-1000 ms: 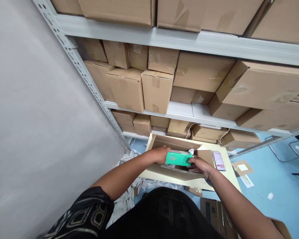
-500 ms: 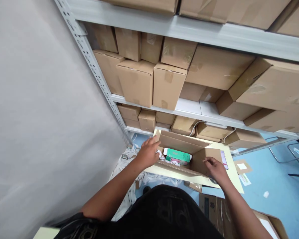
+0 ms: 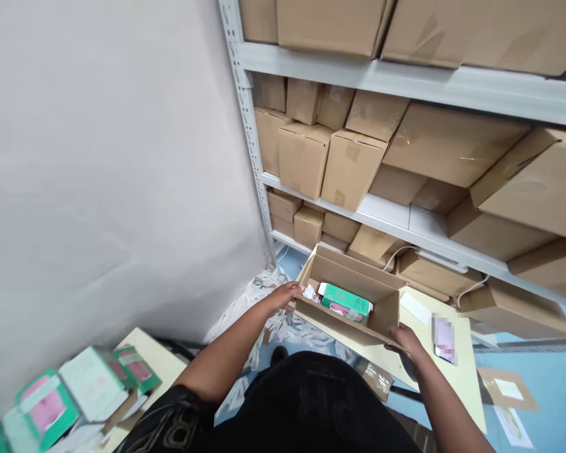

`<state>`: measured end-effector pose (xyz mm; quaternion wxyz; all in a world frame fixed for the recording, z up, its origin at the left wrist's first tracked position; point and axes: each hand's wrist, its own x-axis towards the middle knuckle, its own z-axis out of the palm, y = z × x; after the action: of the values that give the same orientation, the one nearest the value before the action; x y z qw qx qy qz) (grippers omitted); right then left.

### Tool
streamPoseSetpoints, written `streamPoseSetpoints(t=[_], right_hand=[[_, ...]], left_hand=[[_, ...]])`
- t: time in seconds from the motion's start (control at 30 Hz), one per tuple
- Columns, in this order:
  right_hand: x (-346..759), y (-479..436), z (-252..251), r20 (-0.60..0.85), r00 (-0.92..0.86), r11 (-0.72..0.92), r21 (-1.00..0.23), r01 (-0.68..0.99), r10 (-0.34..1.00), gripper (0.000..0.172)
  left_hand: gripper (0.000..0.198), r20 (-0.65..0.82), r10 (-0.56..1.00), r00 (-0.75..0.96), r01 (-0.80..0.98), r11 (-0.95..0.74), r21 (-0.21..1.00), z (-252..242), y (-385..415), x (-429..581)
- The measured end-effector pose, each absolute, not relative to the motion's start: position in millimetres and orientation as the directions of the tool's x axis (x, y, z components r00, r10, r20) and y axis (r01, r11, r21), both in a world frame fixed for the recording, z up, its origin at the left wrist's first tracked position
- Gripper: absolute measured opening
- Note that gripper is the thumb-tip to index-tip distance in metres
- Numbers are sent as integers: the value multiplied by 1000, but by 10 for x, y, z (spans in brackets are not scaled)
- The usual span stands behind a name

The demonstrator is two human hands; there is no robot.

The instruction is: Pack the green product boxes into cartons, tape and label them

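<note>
An open cardboard box (image 3: 344, 277) sits on a pale yellow table (image 3: 457, 371) in front of me. Inside it lies a green and white carton (image 3: 346, 301) with some crumpled white paper beside it. My left hand (image 3: 283, 294) grips the box's left end, fingers curled on the edge. My right hand (image 3: 405, 340) holds the box's near right corner.
A grey metal shelf rack (image 3: 405, 82) full of brown cardboard boxes stands behind the table. A white wall (image 3: 108, 157) is at left. Several green and pink cartons (image 3: 66, 396) lie on another table at lower left. Paper scraps litter the blue floor (image 3: 547, 384).
The green carton went from both hands into the box. Both hands then moved to the box's ends. The view swung left, bringing the cartons at lower left into sight.
</note>
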<state>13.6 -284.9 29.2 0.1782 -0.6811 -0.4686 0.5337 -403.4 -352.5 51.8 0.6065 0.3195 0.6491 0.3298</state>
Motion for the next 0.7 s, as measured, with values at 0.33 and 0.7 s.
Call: streamPoseSetpoints(t=[0.33, 0.7], right_hand=[[357, -2624, 291, -480, -239, -262, -759, 596, 844, 29], [-995, -3187, 393, -450, -689, 172, -754, 634, 568, 30]], left_hand=[[54, -460, 736, -498, -38, 511, 859, 460, -4767, -3341], [59, -444, 425, -789, -231, 465, 855, 662, -7069, -3060]])
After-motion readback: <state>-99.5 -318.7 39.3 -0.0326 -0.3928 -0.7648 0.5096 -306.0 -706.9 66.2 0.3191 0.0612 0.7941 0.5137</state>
